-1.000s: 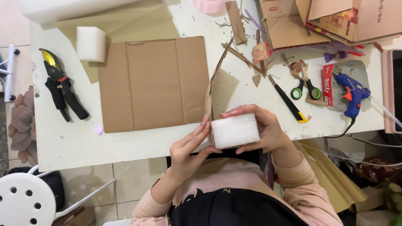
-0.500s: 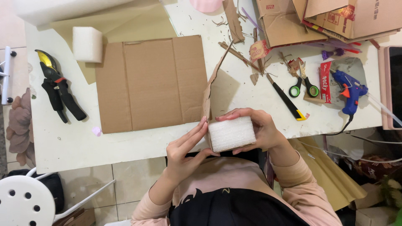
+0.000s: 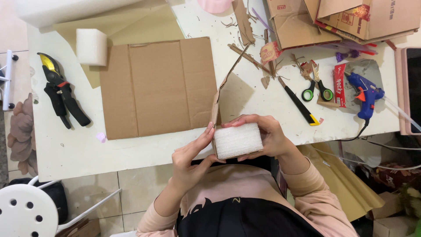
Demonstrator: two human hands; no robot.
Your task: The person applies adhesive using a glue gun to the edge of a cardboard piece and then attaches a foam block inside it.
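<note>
White bench (image 3: 79,153) carries everything; the work itself is held off its near edge, close to the body, probably so both hands get around it.

Flat corrugated cardboard sheet (image 3: 158,87) lies mid-bench, creases running top to bottom, laid open as stock or a work surface. Opened cardboard boxes (image 3: 351,19) are stacked at the far right corner, out of the working area.

Narrow cardboard strip (image 3: 218,94) stands on edge, running from the far bench down to the foam; looks like it's being laid against the block's left face.

White foam block (image 3: 237,140) sits between the two hands, just over the bench's near edge, broad textured face up towards the camera. Right hand (image 3: 267,136) is curled around its right end, fingers over the top edge, thumb underneath: a firm partial wrap that fixes the block. Left hand (image 3: 193,156) is mostly open, fingers straight, fingertips pressing the strip's lower end at the block's left edge; it pins rather than grips.

Second foam block (image 3: 91,46) is parked far left, a spare within reach. Black-and-yellow pruning shears (image 3: 61,90) lie closed at the left edge. Blue glue gun (image 3: 364,94) lies on the right, cord trailing off the near edge, nozzle away from the hands. Green-handled scissors (image 3: 318,90) and a black-and-yellow utility knife (image 3: 298,101) sit just right of the hands, a short reach for the right hand. Cardboard offcuts (image 3: 250,55) litter the far middle.
</note>
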